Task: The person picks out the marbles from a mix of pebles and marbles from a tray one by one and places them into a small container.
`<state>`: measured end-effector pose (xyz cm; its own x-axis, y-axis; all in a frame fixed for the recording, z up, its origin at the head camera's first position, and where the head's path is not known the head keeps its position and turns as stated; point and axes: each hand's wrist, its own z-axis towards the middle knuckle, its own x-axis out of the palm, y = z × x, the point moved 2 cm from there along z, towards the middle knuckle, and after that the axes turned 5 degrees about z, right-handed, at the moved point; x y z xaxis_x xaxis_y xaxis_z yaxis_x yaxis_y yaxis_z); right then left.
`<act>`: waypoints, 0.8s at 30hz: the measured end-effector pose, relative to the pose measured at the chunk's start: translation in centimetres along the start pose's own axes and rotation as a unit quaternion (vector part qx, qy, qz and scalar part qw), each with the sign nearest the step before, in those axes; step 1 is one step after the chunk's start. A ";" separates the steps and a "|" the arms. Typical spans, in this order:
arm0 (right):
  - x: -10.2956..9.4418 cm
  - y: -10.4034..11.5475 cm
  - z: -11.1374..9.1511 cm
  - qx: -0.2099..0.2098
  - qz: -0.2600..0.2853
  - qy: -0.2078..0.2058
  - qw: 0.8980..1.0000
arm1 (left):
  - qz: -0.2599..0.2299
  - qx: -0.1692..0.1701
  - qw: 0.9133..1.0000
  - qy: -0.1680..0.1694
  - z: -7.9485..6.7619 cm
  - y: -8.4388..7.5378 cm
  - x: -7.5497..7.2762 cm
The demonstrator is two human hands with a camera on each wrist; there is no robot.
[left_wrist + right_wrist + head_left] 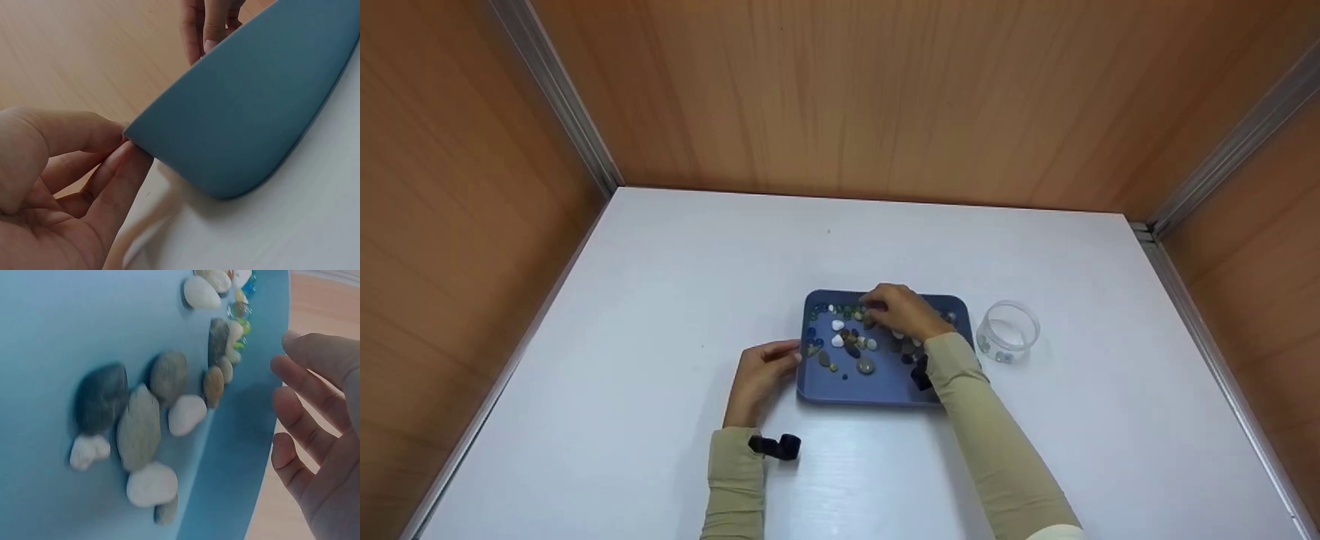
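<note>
A blue tray lies on the table with pebbles, glass beads and marbles scattered in it. My left hand pinches the tray's left rim between thumb and fingers, plain to see in the left wrist view. Over the far part of the tray reaches my right hand, its fingers bent downward. In the right wrist view those fingers are spread beside the tray wall, and nothing shows between them. Near that hand lie grey stones, white stones and a dark stone.
A clear round container with a few glass pieces inside stands just right of the tray. The white table is bordered by wood-grain panels at the back and sides. A black camera strap sits on the left wrist.
</note>
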<state>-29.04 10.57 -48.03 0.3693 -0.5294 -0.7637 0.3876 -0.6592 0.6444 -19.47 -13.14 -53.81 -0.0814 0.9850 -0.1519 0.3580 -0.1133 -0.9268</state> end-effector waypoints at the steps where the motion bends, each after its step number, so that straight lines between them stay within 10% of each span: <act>1: 0.2 0.1 0.1 0.002 -0.001 0.000 1.000 | 0.002 0.001 1.000 0.000 0.0 0.1 0.0; 24: 2.8 1.1 1.3 -0.029 -0.078 -0.024 0.996 | 0.001 0.002 1.000 -0.007 0.0 0.2 0.3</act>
<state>-28.68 7.68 -49.51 0.2617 -0.4488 -0.8545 0.4858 -0.7037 0.5184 -19.44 -12.84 -54.03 -0.0948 0.9829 -0.1579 0.3552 -0.1148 -0.9277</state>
